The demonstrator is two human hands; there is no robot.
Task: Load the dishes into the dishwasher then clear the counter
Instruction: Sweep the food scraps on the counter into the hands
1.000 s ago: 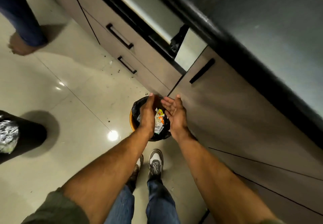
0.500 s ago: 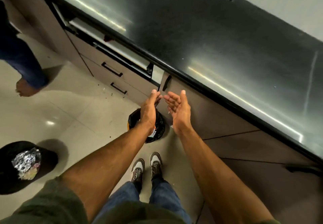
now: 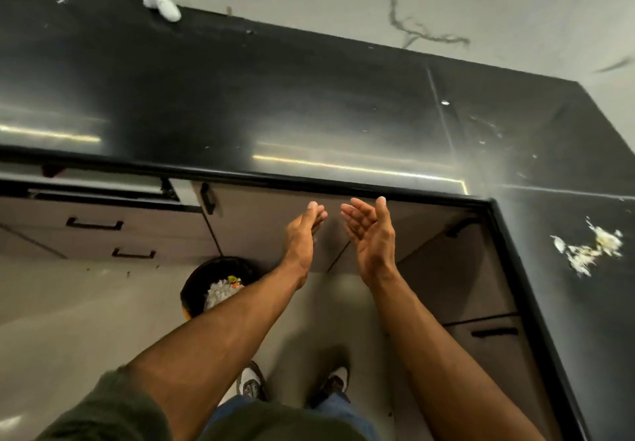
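Left hand [image 3: 304,234] and right hand [image 3: 369,237]: raised side by side before the cabinet fronts, palms facing, apart, each grip spread and holding nothing. Surface [image 3: 309,103]: black, no dishes in view on it; loading looks done, though the dishwasher cannot be identified. Left to clear: white crumpled scrap [image 3: 161,2] at the back edge, white food smear [image 3: 589,248] on the right wing, scattered crumbs. Bin [image 3: 213,263]: on the floor below the left forearm, holding rubbish.

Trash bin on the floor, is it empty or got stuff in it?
Not empty: the trash bin holds crumpled whitish rubbish and a yellow-orange scrap inside its black rim.
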